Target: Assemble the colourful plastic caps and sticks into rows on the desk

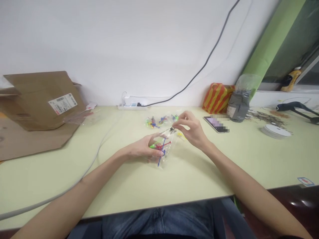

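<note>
White wall [124, 49] backs the pale table [119, 196]. Our left hand [143, 146] grips a clear bag [166, 153] of coloured pieces [163, 145] over it; our right hand [190, 127] pinches a small dark item [171, 129], possibly a tie, near the bag's upper end.

Left hand [142, 147]: bare, with slim fingers; left of the grip.
Right hand [191, 130]: bare, fingers likewise slim; right of the grip.
Left forearm [99, 177]: bare and smooth, slender at the wrist, widening away from the grip, down and to the left.
Right forearm [239, 174]: bare and smooth too, narrow by the wrist and fuller farther from the grip, down and to the right.
Jeans [134, 220]: blue denim, creased, paler in patches, well below the grip.
Seam [162, 220]: a thin line down the denim, almost straight below the grip.
Black strip [159, 236]: dark and plain, farthest below the grip; which garment, too little shows to tell.
</note>
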Demonstrator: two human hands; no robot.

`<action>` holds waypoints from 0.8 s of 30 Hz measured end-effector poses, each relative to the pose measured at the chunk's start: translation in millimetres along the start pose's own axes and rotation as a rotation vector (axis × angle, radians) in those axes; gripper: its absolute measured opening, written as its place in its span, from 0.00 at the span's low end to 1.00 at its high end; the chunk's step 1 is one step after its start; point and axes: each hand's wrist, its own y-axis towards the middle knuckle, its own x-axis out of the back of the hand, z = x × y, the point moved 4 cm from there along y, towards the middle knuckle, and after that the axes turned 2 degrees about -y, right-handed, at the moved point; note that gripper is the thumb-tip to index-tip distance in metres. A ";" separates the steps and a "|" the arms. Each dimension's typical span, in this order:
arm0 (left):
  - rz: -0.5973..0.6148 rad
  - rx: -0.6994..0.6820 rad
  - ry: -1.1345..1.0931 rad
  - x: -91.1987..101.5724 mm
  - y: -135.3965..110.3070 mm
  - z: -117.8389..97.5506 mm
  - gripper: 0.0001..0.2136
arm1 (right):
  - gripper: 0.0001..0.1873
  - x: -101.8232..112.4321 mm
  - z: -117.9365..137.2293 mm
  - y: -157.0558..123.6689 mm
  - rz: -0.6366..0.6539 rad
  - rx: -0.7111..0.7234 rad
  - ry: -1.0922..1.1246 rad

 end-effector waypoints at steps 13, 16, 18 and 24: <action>0.154 -0.073 0.209 -2.9 -0.9 -9.6 0.23 | 0.10 -28.1 31.6 -12.8 0.166 0.031 0.169; 0.084 -0.067 0.154 -2.9 0.1 -8.8 0.21 | 0.13 -20.9 29.7 -8.8 0.064 -0.033 0.209; -0.002 -0.054 0.079 -1.3 1.5 -5.5 0.21 | 0.16 -11.5 21.2 -5.1 -0.036 -0.094 0.165; -0.153 -0.090 -0.102 5.6 6.1 2.4 0.31 | 0.16 -14.8 -29.8 -13.6 0.314 -0.423 -0.284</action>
